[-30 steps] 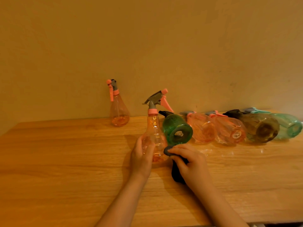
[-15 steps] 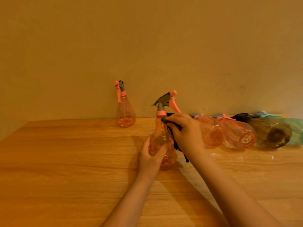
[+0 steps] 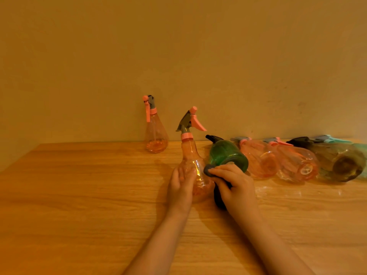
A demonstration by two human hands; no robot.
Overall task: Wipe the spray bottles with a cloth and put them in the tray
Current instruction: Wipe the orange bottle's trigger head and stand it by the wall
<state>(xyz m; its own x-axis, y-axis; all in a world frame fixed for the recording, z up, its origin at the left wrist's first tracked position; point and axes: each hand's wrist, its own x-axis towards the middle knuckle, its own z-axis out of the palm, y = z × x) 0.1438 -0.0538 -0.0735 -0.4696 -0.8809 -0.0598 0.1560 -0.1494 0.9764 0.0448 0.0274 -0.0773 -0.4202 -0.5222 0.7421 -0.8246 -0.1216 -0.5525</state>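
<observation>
Two hands on upright orange bottle point(image 3: 195, 171) mid-table: left hand point(image 3: 181, 187) wraps its body, right hand point(image 3: 233, 185) pinches dark cloth point(image 3: 218, 195) against its right side (green bottle point(image 3: 226, 153) lying just beyond).

Dim warm orange cast, soft focus, wide-angle edges

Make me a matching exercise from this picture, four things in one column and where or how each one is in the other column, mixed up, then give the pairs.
Things
1. dark cloth
2. green spray bottle
3. far orange spray bottle
4. near orange spray bottle

States
A. upright, alone near the wall
B. upright, steadied by the left hand
C. gripped in the right hand
D. lying on its side, base toward the camera

Pairs: 1-C, 2-D, 3-A, 4-B
</observation>
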